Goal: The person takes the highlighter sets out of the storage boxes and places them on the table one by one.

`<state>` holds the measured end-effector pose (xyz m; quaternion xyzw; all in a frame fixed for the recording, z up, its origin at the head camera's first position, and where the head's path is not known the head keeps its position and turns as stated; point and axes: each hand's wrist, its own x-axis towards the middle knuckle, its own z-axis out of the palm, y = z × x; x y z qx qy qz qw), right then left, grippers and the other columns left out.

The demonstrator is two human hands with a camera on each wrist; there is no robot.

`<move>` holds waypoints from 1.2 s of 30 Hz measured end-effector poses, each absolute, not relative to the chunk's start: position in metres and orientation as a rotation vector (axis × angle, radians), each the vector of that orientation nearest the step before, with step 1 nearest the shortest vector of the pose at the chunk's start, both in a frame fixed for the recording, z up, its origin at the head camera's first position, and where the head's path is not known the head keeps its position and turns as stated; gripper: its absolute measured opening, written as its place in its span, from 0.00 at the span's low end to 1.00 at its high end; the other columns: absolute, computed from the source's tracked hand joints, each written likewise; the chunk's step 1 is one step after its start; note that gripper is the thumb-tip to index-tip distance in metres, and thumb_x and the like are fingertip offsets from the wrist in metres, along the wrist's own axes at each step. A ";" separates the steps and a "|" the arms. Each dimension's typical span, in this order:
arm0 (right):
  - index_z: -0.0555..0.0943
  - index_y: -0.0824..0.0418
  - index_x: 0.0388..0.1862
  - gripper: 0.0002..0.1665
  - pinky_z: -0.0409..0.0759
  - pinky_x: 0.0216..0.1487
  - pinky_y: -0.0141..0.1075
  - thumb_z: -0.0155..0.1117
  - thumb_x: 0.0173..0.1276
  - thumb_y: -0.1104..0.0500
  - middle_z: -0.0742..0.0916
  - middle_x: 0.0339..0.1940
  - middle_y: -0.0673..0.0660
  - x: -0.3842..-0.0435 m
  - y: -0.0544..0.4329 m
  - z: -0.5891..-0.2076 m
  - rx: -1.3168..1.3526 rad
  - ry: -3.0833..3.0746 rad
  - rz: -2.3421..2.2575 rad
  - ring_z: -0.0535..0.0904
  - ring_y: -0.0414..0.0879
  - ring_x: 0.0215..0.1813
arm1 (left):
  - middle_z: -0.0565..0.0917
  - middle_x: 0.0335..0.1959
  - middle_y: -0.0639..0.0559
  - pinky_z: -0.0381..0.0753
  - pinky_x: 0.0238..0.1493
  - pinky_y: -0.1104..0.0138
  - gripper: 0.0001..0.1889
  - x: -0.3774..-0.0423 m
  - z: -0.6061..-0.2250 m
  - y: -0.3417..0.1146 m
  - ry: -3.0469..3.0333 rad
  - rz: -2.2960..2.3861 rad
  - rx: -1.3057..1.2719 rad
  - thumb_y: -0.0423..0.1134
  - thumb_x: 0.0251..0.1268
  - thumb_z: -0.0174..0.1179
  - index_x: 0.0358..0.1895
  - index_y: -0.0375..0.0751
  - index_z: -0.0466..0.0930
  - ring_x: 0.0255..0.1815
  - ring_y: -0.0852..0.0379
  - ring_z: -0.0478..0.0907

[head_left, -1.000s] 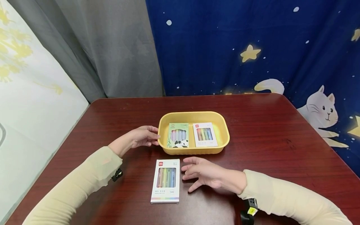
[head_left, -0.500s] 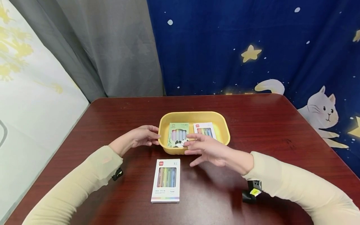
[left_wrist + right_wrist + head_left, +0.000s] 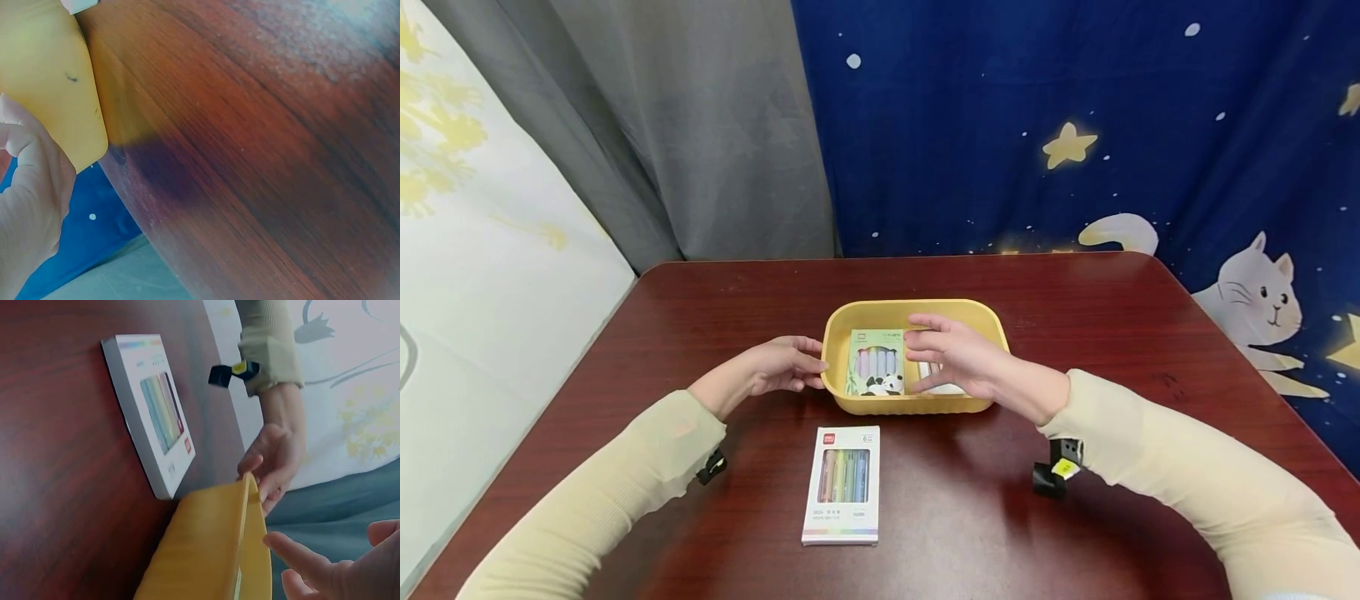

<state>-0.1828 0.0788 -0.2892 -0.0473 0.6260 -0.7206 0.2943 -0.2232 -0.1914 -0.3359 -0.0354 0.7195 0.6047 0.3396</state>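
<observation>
In the head view, the fingers (image 3: 927, 340) of the right hand (image 3: 966, 357) are held spread over the right half of the yellow basket (image 3: 880, 406); whether the small white pack (image 3: 951, 389) beneath them, inside the basket, is touched cannot be told. The basket's left end is met from outside by the left hand (image 3: 782, 365), its fingers set apart; whether the rim is pinched cannot be made out. The small white pack is probably best handled by its opposite edges, its broad face spared from pressure, while the basket is steadied at its left end. In the basket's left half, a green pack (image 3: 877, 361) printed with a panda is laid, and should be left unnudged. The basket seems moulded in smooth plastic, with rounded corners. In front of the basket, a larger white pack (image 3: 841, 486) is laid on the glossy, wood-grained desk (image 3: 1075, 325), slim coloured pens being shown through its window.
</observation>
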 end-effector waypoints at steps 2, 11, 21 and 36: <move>0.46 0.63 0.72 0.36 0.64 0.56 0.62 0.46 0.69 0.65 0.54 0.72 0.66 -0.187 0.078 -0.289 -0.098 1.672 -1.929 0.52 0.62 0.71 | 0.83 0.29 0.48 0.74 0.23 0.77 0.25 -0.223 -0.336 -0.192 1.870 1.575 -0.091 0.32 0.63 0.54 0.60 0.31 0.58 0.25 0.61 0.81; 0.45 0.61 0.73 0.36 0.64 0.57 0.62 0.46 0.70 0.64 0.55 0.72 0.63 -0.208 0.077 -0.299 0.022 1.692 -1.903 0.51 0.62 0.71 | 0.83 0.29 0.48 0.74 0.23 0.77 0.25 -0.223 -0.336 -0.192 1.867 1.574 -0.086 0.32 0.63 0.54 0.61 0.31 0.58 0.25 0.61 0.82; 0.44 0.61 0.72 0.36 0.63 0.57 0.63 0.46 0.70 0.62 0.51 0.73 0.62 -0.223 0.070 -0.315 0.067 1.665 -1.881 0.47 0.63 0.72 | 0.83 0.28 0.49 0.74 0.23 0.76 0.24 -0.223 -0.334 -0.192 1.866 1.573 -0.081 0.32 0.63 0.54 0.60 0.31 0.59 0.25 0.61 0.82; 0.45 0.61 0.72 0.35 0.62 0.60 0.61 0.46 0.71 0.57 0.51 0.72 0.65 -0.229 0.061 -0.334 0.115 1.683 -1.857 0.49 0.63 0.71 | 0.83 0.27 0.49 0.73 0.22 0.77 0.25 -0.224 -0.336 -0.191 1.862 1.576 -0.081 0.31 0.63 0.53 0.61 0.31 0.57 0.24 0.61 0.81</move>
